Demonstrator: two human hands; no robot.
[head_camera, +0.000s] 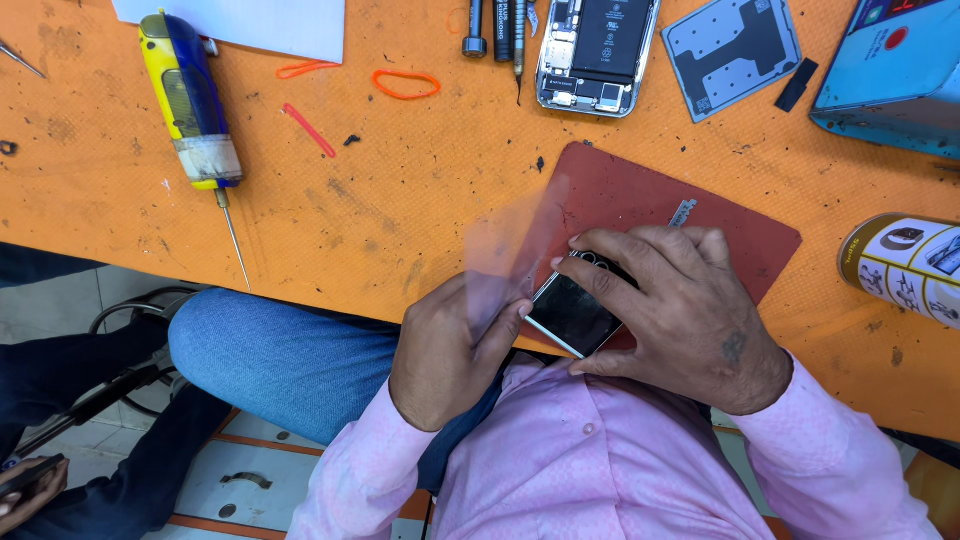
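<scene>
Clear plastic film (510, 250), pinched at its lower edge between thumb and fingers of the left hand (450, 350) and lifted off at a slant, blurred in the shot. Just below it, a dark-screened phone (572, 315), lying on the near edge of a reddish-brown mat (700, 225) and pressed down by the right hand (680, 315), fingers spread over its top end, thumb tucked along its lower side. All of it on an orange table (400, 200), scuffed and stained. Well apart to the left, lay a yellow-and-blue screwdriver (190, 100), tip pointing toward the near edge. Beside it, orange rubber bands (405, 85). At the far edge, lay an opened phone (597, 50) with its insides showing, and a grey back plate (730, 45) just right of it. Far right, stood a blue box (890, 70) and lay a labelled can (905, 265).
</scene>
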